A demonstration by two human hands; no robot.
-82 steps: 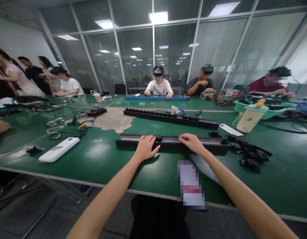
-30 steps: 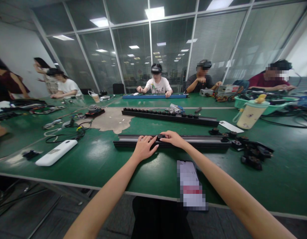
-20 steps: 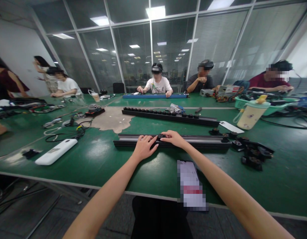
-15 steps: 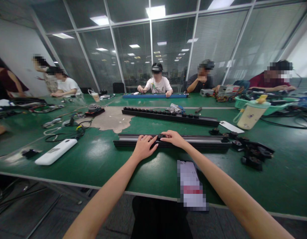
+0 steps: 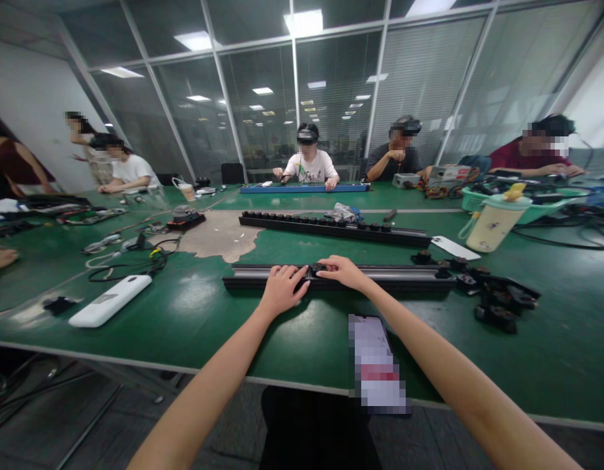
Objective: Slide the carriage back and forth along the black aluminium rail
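A long black rail (image 5: 400, 279) with a grey metallic channel lies crosswise on the green table before me. My left hand (image 5: 282, 288) is over its left-centre part, fingers across the top and thumb at the front edge, gripping it. My right hand (image 5: 342, 271) pinches a small black block (image 5: 317, 267) at the rail's channel, just right of my left fingertips. The fingers partly cover this block, so how it sits in the channel is hidden. Several similar black blocks (image 5: 498, 318) lie in a loose heap off the rail's right end.
Behind stands a second black rail (image 5: 331, 230) carrying a row of black blocks. A pixelated phone (image 5: 377, 365) lies near the front edge, a white power bank (image 5: 111, 300) left, a white phone (image 5: 455, 249) and cream cup (image 5: 498, 225) right. Several people sit around the table.
The small black block and my right fingers have shifted slightly right, away from my left fingertips. At the left edge, another person's hand shows further into view.
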